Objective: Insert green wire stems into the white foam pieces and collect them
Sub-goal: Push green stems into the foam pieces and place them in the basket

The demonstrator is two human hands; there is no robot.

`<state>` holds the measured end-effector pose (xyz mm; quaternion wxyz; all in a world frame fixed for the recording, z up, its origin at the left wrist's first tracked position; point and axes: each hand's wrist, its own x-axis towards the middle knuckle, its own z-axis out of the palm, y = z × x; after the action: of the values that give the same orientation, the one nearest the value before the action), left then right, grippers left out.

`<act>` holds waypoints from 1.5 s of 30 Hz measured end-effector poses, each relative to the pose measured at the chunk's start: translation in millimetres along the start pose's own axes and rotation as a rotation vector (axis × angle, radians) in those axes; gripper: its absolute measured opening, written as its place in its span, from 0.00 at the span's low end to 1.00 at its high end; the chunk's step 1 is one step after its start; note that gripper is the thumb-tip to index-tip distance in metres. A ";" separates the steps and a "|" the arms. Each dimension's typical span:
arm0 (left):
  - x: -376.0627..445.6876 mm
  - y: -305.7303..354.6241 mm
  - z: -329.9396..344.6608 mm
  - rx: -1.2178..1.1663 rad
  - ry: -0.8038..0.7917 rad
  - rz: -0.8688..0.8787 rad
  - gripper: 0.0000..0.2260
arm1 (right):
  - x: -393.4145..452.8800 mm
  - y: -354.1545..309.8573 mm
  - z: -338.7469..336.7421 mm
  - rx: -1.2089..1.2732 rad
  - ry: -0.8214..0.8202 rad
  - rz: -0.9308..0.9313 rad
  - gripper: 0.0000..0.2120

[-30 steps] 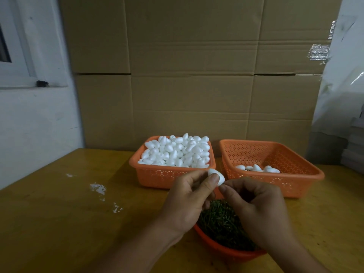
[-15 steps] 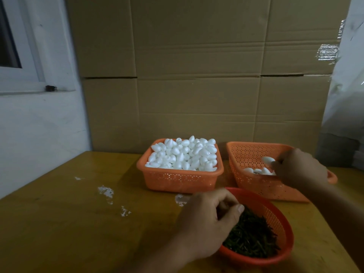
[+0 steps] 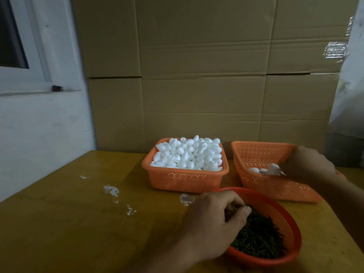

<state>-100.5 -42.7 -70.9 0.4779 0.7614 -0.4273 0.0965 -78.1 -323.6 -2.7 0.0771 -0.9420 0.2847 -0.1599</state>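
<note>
Two hands at work | left hand point(image 3: 212, 221) curls over round basket point(image 3: 283, 217), fingertips pinching among green wire stems point(image 3: 260, 239) | right hand point(image 3: 307, 164) in collection basket point(image 3: 256, 152) behind it, grip hidden | foam pieces point(image 3: 189, 154) heaped in basket behind-left | advice: isolate one stem, pinch near its end.
</note>
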 end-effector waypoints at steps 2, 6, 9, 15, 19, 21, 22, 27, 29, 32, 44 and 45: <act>0.0 0.4 -0.1 -0.003 0.006 0.006 0.10 | -7.0 -2.9 -1.1 0.090 0.040 -0.013 0.13; 0.3 -0.5 -0.8 -0.002 0.034 0.024 0.09 | -41.7 -14.0 -5.3 0.219 0.174 -0.156 0.13; 1.5 -1.9 -3.4 -0.007 0.064 0.035 0.08 | -83.4 -23.0 -7.5 0.375 0.227 -0.234 0.11; 17.0 -11.4 -17.4 0.050 0.166 -0.069 0.10 | -138.4 -33.3 6.0 0.515 0.184 -0.328 0.15; 47.8 -27.3 -42.1 0.128 0.172 -0.211 0.08 | -143.9 -36.1 11.1 0.508 0.171 -0.414 0.17; 70.2 -39.9 -60.6 0.255 0.167 -0.248 0.06 | -143.5 -35.4 13.7 0.516 0.178 -0.429 0.17; 81.9 -46.7 -70.1 0.339 0.155 -0.267 0.06 | -143.1 -34.6 14.7 0.523 0.194 -0.433 0.16; 125.5 -73.9 -98.5 0.632 -0.072 -0.393 0.07 | -141.3 -31.7 15.1 0.549 0.242 -0.435 0.13; 133.9 -79.4 -100.5 0.717 -0.181 -0.407 0.06 | -141.2 -31.2 14.5 0.554 0.234 -0.431 0.14; 141.3 -80.3 -97.8 0.830 -0.329 -0.427 0.10 | -140.5 -31.0 14.1 0.553 0.224 -0.434 0.13; 142.4 -70.0 -78.6 1.022 -0.431 -0.635 0.23 | -140.2 -29.4 16.5 0.544 0.202 -0.456 0.12; 143.0 -71.6 -77.1 1.026 -0.429 -0.637 0.24 | -140.3 -29.4 17.2 0.542 0.195 -0.453 0.12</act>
<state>61.1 -47.4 2.8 -0.0384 0.9854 -0.1657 -0.0125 -167.5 -219.7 -47.9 0.2590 -0.9070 0.0223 -0.3314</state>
